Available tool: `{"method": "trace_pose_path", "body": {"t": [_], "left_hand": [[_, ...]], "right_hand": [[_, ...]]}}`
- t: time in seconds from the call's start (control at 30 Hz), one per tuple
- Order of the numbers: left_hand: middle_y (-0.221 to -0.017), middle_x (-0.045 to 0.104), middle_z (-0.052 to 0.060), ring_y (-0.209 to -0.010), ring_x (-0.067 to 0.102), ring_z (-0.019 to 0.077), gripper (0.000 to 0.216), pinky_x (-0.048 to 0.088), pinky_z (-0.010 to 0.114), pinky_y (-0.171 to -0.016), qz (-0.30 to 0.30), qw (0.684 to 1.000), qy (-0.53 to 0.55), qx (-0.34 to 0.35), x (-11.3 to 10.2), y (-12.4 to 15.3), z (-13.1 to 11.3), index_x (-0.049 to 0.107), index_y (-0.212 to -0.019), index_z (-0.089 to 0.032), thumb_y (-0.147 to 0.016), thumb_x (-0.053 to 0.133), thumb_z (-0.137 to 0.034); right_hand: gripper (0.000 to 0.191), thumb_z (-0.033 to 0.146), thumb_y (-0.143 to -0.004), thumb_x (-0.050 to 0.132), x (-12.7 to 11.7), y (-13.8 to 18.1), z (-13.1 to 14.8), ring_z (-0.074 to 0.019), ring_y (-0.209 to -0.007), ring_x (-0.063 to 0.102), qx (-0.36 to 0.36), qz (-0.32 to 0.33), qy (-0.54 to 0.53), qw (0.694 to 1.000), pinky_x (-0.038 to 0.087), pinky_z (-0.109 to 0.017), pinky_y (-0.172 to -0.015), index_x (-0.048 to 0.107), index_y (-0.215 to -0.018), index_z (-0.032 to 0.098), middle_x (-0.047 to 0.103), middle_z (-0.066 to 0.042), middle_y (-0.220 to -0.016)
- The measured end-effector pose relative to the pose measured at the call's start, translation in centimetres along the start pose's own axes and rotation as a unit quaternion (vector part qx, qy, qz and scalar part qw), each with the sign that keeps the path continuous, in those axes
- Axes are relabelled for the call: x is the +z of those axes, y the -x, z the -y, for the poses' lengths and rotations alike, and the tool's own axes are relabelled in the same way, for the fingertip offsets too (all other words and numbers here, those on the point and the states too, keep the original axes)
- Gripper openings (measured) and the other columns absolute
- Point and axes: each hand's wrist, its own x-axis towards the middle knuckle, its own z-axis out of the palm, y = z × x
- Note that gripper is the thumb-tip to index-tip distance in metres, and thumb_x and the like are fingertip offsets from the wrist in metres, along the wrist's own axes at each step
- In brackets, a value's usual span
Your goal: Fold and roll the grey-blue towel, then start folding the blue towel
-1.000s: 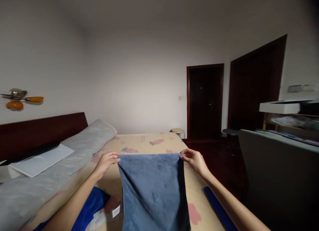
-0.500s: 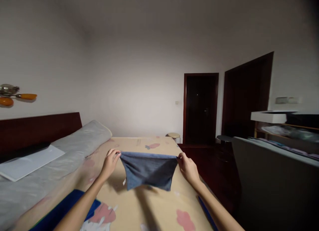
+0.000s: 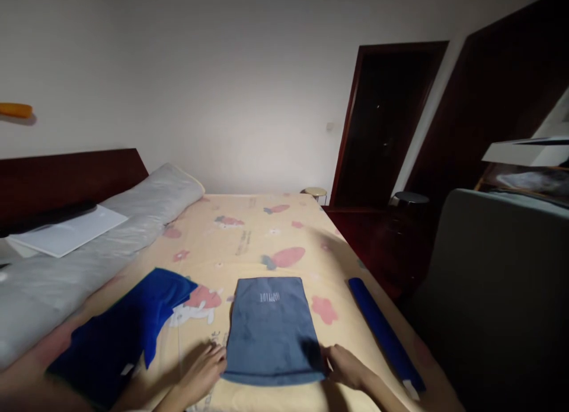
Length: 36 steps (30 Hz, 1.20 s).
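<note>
- Left hand (image 3: pixel 205 371) and right hand (image 3: pixel 345 367), earlier raised, now rest low, fingers closed on the near corners of the grey-blue towel (image 3: pixel 270 326).
- The towel, no longer hanging, lies folded flat on the bed (image 3: pixel 249 240).
- A blue cloth (image 3: pixel 124 323) lies at 9 o'clock.

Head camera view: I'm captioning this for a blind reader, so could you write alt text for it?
A folded grey-blue towel lies flat on a bed with a cartoon-print sheet; the left hand and right hand rest at its near corners. A dark blue cloth lies to the left, a rolled blue towel to the right.
</note>
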Motion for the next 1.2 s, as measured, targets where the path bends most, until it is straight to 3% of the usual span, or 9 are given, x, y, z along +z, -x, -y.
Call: {"method": "trace_pose_path", "body": {"t": [0.1,0.2,0.27,0.33,0.43,0.53,0.73,0.93,1.2], "left_hand": [[-0.104,0.067,0.004,-0.111,0.059,0.0219,0.023,0.042,0.041,-0.102,0.037,0.999,0.002,0.002,1.6,0.5,-0.5,0.067,-0.083,-0.023,-0.085,0.049,-0.009],[-0.103,0.067,0.004,-0.11,0.059,0.0257,0.009,0.044,0.044,-0.101,0.042,0.999,0.017,0.0,1.7,0.2,-1.0,0.068,-0.077,-0.023,-0.082,0.065,-0.029],[-0.109,0.068,0.004,-0.111,0.059,0.0262,0.015,0.044,0.046,-0.102,0.007,1.0,0.026,-0.001,1.7,-0.8,-1.9,0.069,-0.085,-0.024,-0.085,0.062,-0.038],[-0.121,0.067,0.004,-0.116,0.059,0.024,0.025,0.043,0.044,-0.104,-0.042,0.999,0.028,0.002,2.1,-2.5,-3.2,0.066,-0.108,-0.027,-0.094,0.047,-0.034],[-0.145,0.054,0.003,-0.13,0.05,0.0194,0.045,0.042,0.038,-0.107,-0.109,0.994,0.021,0.008,4.0,-5.7,-5.6,0.046,-0.139,-0.027,-0.096,0.033,-0.022],[-0.156,0.038,0.003,-0.14,0.038,0.0173,0.064,0.037,0.036,-0.111,-0.162,0.987,-0.002,-0.009,7.2,-8.4,-7.3,0.024,-0.151,-0.023,-0.089,0.033,-0.009],[-0.156,0.035,0.003,-0.141,0.038,0.0194,0.065,0.036,0.041,-0.113,-0.207,0.976,-0.036,-0.06,12.1,-9.2,-7.9,0.003,-0.152,-0.025,-0.094,0.034,-0.019],[-0.157,0.033,0.003,-0.141,0.038,0.0191,0.062,0.034,0.041,-0.114,-0.187,0.98,-0.01,-0.06,12.0,-8.9,-7.5,0.005,-0.151,-0.027,-0.096,0.032,-0.022],[-0.157,0.034,0.003,-0.14,0.039,0.0194,0.061,0.034,0.042,-0.113,-0.191,0.98,-0.016,-0.059,11.8,-9.3,-7.8,0.005,-0.151,-0.028,-0.096,0.032,-0.023]], "right_hand": [[0.026,0.005,-0.049,0.06,1.9,-0.2,-0.8,-0.0175,-0.064,0.064,0.017,0.055,0.014,0.998,0.039,-0.024,-0.056,0.071,-0.066,0.022,0.072,0.002,-0.067],[0.015,0.012,-0.05,0.069,2.3,-0.7,-0.5,-0.0204,-0.061,0.065,0.032,0.064,0.022,0.997,0.042,-0.026,-0.053,0.071,-0.061,0.022,0.07,0.0,-0.062],[0.011,0.021,-0.062,0.069,2.5,-1.4,0.8,-0.0228,-0.071,0.068,0.036,0.021,0.022,0.999,0.048,-0.029,-0.062,0.073,-0.073,0.022,0.074,-0.004,-0.074],[0.026,0.024,-0.08,0.053,3.3,-2.3,3.0,-0.0233,-0.091,0.069,0.035,-0.042,0.02,0.998,0.05,-0.032,-0.08,0.072,-0.097,0.02,0.074,-0.009,-0.098],[0.045,0.021,-0.089,0.035,6.0,-4.1,6.7,-0.0228,-0.121,0.058,0.032,-0.103,0.017,0.994,0.041,-0.036,-0.104,0.058,-0.127,0.019,0.063,-0.011,-0.132],[0.053,0.019,-0.089,0.037,9.9,-6.0,8.8,-0.0209,-0.138,0.042,0.009,-0.125,0.011,0.992,0.034,-0.036,-0.114,0.046,-0.141,0.021,0.047,-0.007,-0.149],[0.052,0.032,-0.097,0.033,15.5,-7.8,7.1,-0.0215,-0.144,0.031,-0.066,-0.188,0.049,0.979,0.033,-0.042,-0.116,0.026,-0.149,0.024,0.031,-0.004,-0.155],[0.052,0.037,-0.099,0.03,15.9,-7.6,6.3,-0.0227,-0.142,0.034,-0.083,-0.228,0.058,0.968,0.038,-0.043,-0.113,0.018,-0.149,0.028,0.031,-0.003,-0.155],[0.051,0.037,-0.099,0.029,15.3,-7.6,7.0,-0.0229,-0.142,0.032,-0.08,-0.201,0.036,0.976,0.037,-0.045,-0.114,0.02,-0.148,0.029,0.031,-0.003,-0.155]]}}
